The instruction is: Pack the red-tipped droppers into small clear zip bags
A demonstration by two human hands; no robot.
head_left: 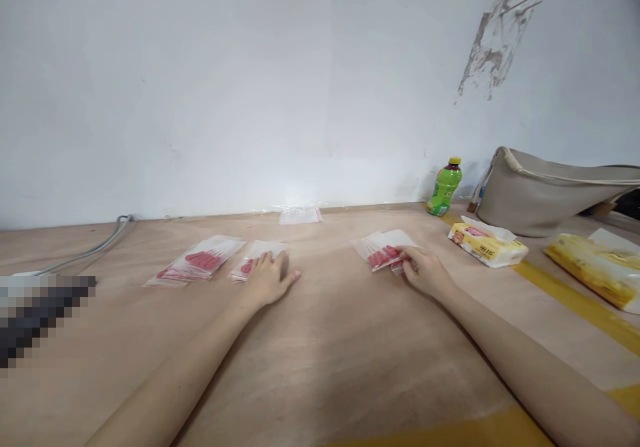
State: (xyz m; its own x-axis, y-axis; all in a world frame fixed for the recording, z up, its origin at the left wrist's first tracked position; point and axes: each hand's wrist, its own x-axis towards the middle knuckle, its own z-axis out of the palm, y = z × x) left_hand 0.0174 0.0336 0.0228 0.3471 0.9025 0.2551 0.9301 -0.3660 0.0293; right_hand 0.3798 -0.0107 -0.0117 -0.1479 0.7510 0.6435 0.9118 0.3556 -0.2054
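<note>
My left hand (269,279) lies with its fingers apart on a small group of clear plastic bags (261,248) with red pieces inside. To its left is a larger, fanned-out pile of similar bags (203,258) holding red pieces. On the right, my right hand (425,272) has its thumb and fingers closed at the right edge of another group of bags (383,250) with red pieces. Its fingertips partly hide the bag edge there.
A flat clear bag (301,215) lies near the wall. At the right are a green bottle (445,188), a tissue pack (487,243), a yellow pack (593,265) and a grey bag (540,197). A grey cable (103,243) runs along the left.
</note>
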